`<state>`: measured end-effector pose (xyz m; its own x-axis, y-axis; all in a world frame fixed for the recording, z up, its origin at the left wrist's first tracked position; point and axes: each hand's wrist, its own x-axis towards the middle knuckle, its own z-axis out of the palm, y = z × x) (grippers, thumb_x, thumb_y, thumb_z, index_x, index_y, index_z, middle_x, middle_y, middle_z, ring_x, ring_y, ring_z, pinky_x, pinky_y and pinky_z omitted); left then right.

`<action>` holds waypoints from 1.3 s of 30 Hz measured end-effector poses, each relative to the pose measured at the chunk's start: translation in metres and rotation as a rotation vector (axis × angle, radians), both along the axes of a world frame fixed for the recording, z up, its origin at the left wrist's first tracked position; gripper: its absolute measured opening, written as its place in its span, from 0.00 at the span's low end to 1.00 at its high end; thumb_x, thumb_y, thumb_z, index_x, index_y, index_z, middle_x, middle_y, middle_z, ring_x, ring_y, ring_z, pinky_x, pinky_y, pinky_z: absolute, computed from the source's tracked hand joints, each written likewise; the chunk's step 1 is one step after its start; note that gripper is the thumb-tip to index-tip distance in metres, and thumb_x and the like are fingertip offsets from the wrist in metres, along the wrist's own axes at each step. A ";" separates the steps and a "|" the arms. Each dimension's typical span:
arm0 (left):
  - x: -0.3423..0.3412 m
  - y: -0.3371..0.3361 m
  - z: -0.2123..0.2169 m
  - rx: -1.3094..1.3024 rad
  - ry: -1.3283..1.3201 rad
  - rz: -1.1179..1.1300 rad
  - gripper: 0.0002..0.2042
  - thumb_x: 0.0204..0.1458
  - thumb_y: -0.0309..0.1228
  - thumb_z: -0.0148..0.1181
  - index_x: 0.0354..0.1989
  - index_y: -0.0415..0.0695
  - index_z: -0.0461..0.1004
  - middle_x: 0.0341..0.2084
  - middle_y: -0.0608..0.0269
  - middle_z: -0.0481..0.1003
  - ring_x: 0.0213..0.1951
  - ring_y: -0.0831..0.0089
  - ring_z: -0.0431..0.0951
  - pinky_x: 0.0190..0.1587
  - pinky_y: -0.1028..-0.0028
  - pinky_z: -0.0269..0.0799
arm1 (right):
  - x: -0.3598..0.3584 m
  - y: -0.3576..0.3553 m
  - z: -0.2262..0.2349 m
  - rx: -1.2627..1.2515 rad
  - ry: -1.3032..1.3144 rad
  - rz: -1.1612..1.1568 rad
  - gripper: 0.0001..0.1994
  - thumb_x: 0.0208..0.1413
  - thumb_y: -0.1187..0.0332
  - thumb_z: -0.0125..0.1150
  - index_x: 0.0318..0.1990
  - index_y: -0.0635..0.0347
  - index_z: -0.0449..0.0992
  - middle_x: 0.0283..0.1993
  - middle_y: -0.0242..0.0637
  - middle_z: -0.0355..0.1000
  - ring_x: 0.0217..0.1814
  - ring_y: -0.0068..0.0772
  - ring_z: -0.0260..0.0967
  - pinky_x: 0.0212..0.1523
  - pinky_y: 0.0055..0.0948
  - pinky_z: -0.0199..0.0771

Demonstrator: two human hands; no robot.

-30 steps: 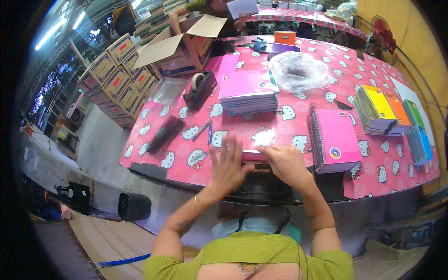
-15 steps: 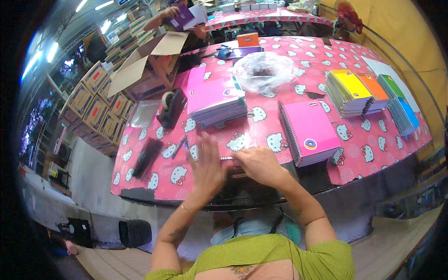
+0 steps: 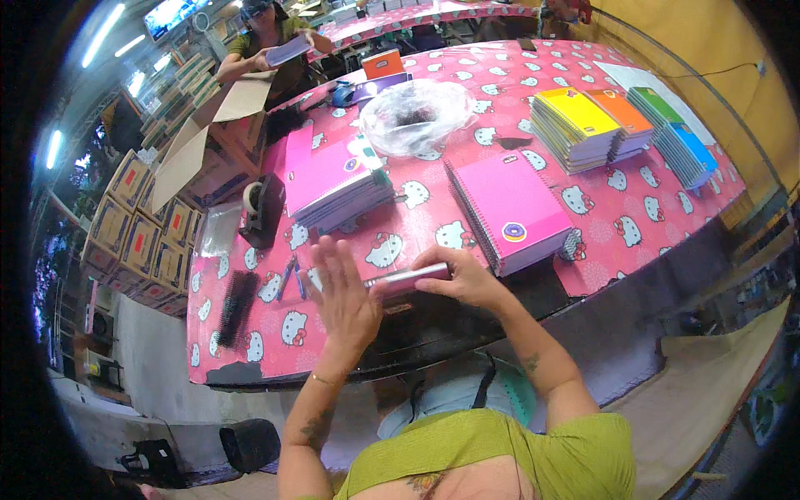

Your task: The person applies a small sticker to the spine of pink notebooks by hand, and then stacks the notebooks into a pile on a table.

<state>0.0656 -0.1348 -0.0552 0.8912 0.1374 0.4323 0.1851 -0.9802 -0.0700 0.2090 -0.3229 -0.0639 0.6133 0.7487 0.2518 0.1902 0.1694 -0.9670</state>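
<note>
My left hand is held up flat at the table's front edge, its fingers stretched out. Its thumb side meets the left end of a slim white-and-pink bar-shaped thing; I cannot make out whether this is a notebook seen edge-on. My right hand has its fingers closed on the right end of that thing. Just right of this hand lies a stack of pink spiral notebooks. Beyond my left hand is another pink notebook stack. Blue pens lie left of my left hand.
A black brush and a tape dispenser sit on the left. Crumpled clear plastic lies mid-table. Yellow notebooks, orange, green and blue ones stand right. An open carton and a co-worker are beyond.
The view has shifted, so the table sits further left and higher. My right hand has drawn away from my left, showing more of the slim thing between them. The co-worker's purple item has come lower.
</note>
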 end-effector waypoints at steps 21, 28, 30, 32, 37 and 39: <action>-0.011 -0.006 -0.037 0.007 0.021 -0.263 0.45 0.62 0.58 0.42 0.73 0.31 0.41 0.74 0.36 0.36 0.76 0.45 0.32 0.72 0.42 0.22 | -0.010 0.032 -0.029 0.104 -0.034 -0.082 0.16 0.55 0.71 0.70 0.45 0.61 0.67 0.39 0.35 0.74 0.42 0.22 0.73 0.42 0.25 0.75; -0.021 -0.024 -0.034 -0.011 0.000 -0.353 0.43 0.63 0.56 0.43 0.73 0.31 0.43 0.74 0.38 0.40 0.76 0.47 0.35 0.72 0.44 0.24 | -0.012 0.022 -0.024 -0.014 -0.140 -0.002 0.16 0.61 0.68 0.64 0.54 0.62 0.74 0.40 0.41 0.78 0.42 0.23 0.73 0.43 0.29 0.74; 0.016 -0.007 -0.001 0.038 0.027 -0.128 0.44 0.62 0.60 0.41 0.72 0.31 0.46 0.74 0.38 0.41 0.76 0.48 0.36 0.72 0.44 0.22 | -0.010 0.025 -0.024 -0.004 -0.127 0.014 0.14 0.61 0.67 0.63 0.51 0.64 0.76 0.37 0.41 0.78 0.40 0.22 0.73 0.42 0.29 0.73; 0.030 0.002 0.011 0.099 -0.008 -0.060 0.45 0.62 0.61 0.39 0.72 0.30 0.48 0.73 0.37 0.43 0.76 0.48 0.36 0.72 0.45 0.20 | -0.014 0.025 -0.023 -0.041 -0.139 0.008 0.13 0.60 0.68 0.63 0.49 0.65 0.78 0.32 0.42 0.78 0.34 0.23 0.72 0.37 0.31 0.72; -0.005 -0.021 -0.028 -0.015 -0.049 -0.270 0.42 0.65 0.57 0.35 0.73 0.30 0.41 0.74 0.38 0.39 0.76 0.49 0.33 0.73 0.46 0.22 | -0.015 0.035 -0.035 0.034 -0.173 -0.044 0.12 0.59 0.67 0.64 0.46 0.66 0.79 0.29 0.42 0.76 0.30 0.20 0.67 0.31 0.30 0.69; 0.025 -0.004 0.014 -0.017 -0.026 -0.074 0.44 0.64 0.60 0.35 0.73 0.30 0.43 0.74 0.39 0.39 0.76 0.49 0.33 0.73 0.47 0.22 | -0.014 0.029 -0.022 -0.096 -0.168 -0.040 0.12 0.58 0.67 0.65 0.44 0.67 0.79 0.28 0.42 0.75 0.29 0.19 0.66 0.30 0.30 0.68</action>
